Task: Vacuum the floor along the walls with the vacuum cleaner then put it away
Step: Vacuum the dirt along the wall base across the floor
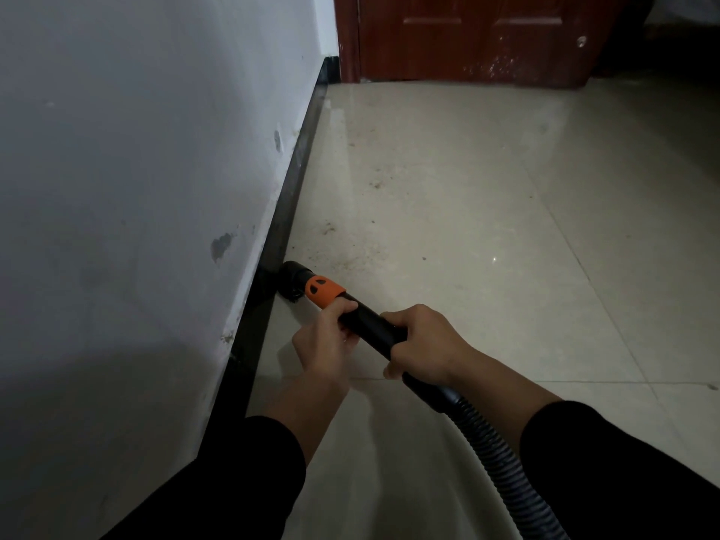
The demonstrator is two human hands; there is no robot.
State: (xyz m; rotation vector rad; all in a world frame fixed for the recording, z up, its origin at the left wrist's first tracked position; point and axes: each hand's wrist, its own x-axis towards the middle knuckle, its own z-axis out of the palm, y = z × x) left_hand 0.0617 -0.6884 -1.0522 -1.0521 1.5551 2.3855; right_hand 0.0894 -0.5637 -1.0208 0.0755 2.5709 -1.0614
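Black plastic vacuum tube with orange collar (366,320), centre frame: nozzle (291,277) tucked against the black skirting board (290,192) to reach edge grit. Left hand (331,339) and right hand (422,344) both wrap the tube, steering along glossy beige floor tiles (487,228).

This looks like a plain room in a home. On the left, a white painted plaster wall (136,169) runs to the far end, marked with grey scuffs (222,245), and a glossy black skirting board (290,196) lines its foot. The floor is laid with large glossy beige ceramic tiles (487,228), with dark grit (350,259) scattered near the skirting. At the far end stands a reddish-brown panelled wooden door (467,37) with a small round metal knob (581,41). A black ribbed vacuum hose (502,461) with an orange collar, a household tool, shows in the near foreground.
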